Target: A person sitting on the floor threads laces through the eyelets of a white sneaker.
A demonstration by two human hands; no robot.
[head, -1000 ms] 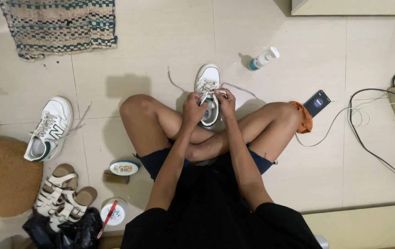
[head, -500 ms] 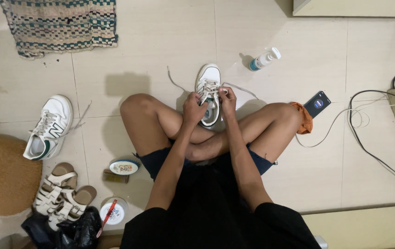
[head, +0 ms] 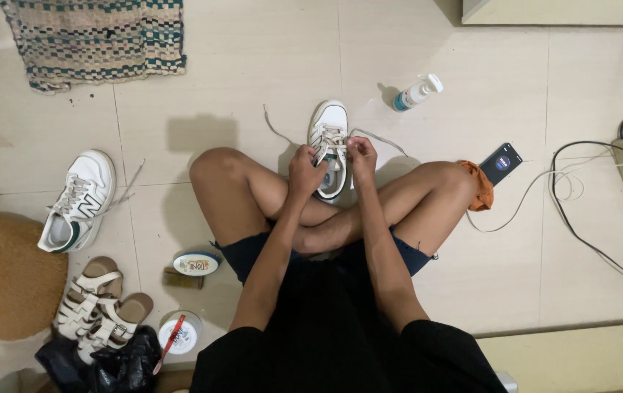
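Head view: grey laces are pinched by left hand (head: 305,169) and right hand (head: 360,153) over the white leather sneaker (head: 328,143); an eyelet could be skipped.

Both hands, left hand (head: 304,172) and right hand (head: 361,156), grip the white sneaker's (head: 329,131) laces

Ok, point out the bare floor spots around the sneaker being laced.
Bare tile lies between the woven rug and the spray bottle, beyond the sneaker. It is crowded lower left around the sandals, and right near the phone and cables.
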